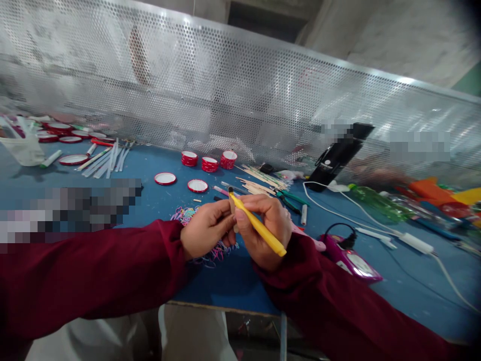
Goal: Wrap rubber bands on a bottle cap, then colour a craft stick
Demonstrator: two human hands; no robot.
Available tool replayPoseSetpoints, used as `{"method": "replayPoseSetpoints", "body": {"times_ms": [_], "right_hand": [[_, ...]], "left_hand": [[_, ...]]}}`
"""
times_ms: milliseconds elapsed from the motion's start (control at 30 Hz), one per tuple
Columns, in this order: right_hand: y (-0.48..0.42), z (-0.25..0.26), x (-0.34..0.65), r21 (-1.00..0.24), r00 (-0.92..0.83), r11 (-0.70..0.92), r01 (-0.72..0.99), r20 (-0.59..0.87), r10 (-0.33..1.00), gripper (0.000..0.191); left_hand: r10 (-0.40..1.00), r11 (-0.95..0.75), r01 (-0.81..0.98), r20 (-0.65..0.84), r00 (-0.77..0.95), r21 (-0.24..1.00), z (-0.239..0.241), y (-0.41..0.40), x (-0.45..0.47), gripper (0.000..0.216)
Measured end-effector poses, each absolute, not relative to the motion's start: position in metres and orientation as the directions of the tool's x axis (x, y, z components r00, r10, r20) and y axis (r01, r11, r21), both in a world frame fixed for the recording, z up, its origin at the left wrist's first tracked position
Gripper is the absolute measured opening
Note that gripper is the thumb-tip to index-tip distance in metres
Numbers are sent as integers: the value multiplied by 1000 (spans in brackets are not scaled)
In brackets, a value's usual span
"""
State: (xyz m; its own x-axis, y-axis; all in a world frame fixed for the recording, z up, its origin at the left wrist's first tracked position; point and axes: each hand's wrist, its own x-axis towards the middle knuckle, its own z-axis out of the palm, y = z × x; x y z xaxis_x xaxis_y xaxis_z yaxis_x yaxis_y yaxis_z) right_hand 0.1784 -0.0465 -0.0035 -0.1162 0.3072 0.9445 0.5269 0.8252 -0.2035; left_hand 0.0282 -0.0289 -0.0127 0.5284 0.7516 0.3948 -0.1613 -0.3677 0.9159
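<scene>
My right hand [266,220] is closed round a slim yellow pen-shaped tool [259,228]. Its dark end points up and away, above the fingertips of both hands. Close beside it, my left hand [208,225] has its fingers pinched together on a small tan piece [232,206], which is mostly hidden. The two hands nearly touch above the blue table [225,288]. Under and around my left hand lies a heap of multicoloured thin strands [216,254]. Just beyond the hands are white-topped red-rimmed lids [197,186] and a bundle of thin wooden sticks [259,181].
Stacks of red lids [209,164] stand farther back, before a perforated metal screen [240,90]. Translucent sticks [101,163] and a white cup [24,150] are left. Green-handled pliers [291,200], a purple device [353,260], a white cable [338,213] and a green bottle [376,203] lie right.
</scene>
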Motion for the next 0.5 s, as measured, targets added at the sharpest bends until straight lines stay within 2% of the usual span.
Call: {"method": "replayPoseSetpoints", "body": {"times_ms": [167, 367, 500], "right_hand": [[-45, -6, 179, -234, -60, 819, 523, 949, 309, 16], [-46, -2, 178, -196, -124, 837, 511, 947, 298, 17], [-46, -3, 179, -210, -99, 815, 540, 946, 309, 16]], "left_hand": [[764, -338, -161, 370, 529, 927, -13, -29, 28, 37], [752, -370, -171, 402, 521, 913, -14, -29, 29, 38], [760, -354, -166, 387, 523, 920, -13, -29, 29, 38]]}}
